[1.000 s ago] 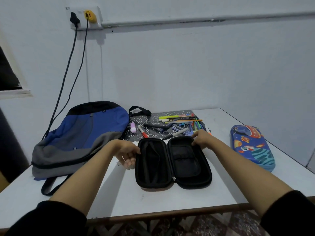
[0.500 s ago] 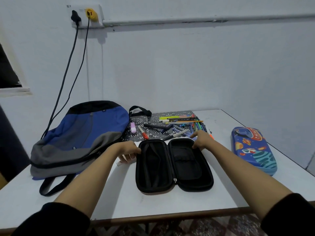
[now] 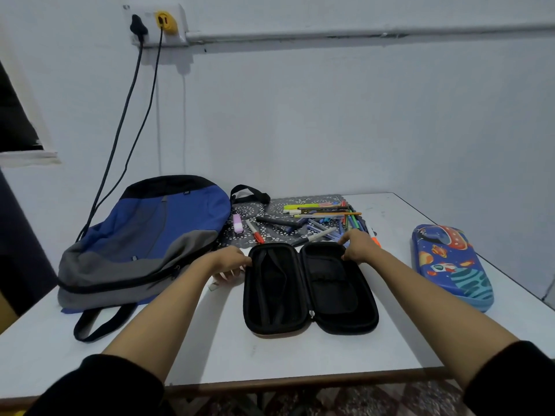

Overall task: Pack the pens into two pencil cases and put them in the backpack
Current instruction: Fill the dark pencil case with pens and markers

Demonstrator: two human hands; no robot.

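Head view, one frame. The black pencil case [image 3: 309, 289] lies unzipped and spread flat at centre frame on the white table [image 3: 210, 349], both halves face up and nothing visible inside. It is probably laid out this way so both halves can be loaded.

The left hand [image 3: 231, 261] is at the upper-left corner of the case, thumb side against the rim and fingers bent down toward the tabletop. I cannot tell if it pinches the rim or only rests on it. The right hand [image 3: 357, 246] is at the upper-right corner with its fingers curled over the far rim of the right half, gripping it. With one hand on each far corner, this reads as spreading the case or steadying it flat. That is a judgement.

The pens [image 3: 327, 217] are loose in a pile just above the case, upper centre, on a dark patterned mat [image 3: 270, 232]. They are mostly stacked to the right, just beyond the right hand. A red-capped marker [image 3: 255, 232] and a small pink highlighter [image 3: 237, 223] lie apart on the left of the mat. No pen is in hand.

The second case, a blue space-print pencil case [image 3: 450, 265], is closed at right of frame, well apart from the black one. The backpack [image 3: 144, 241] lies flat at left of frame, beside the left hand. I cannot tell if its zip is open.

Task looks barely started: first case opened, no pens packed. Likely next move is a short reach from the right hand to the pile.
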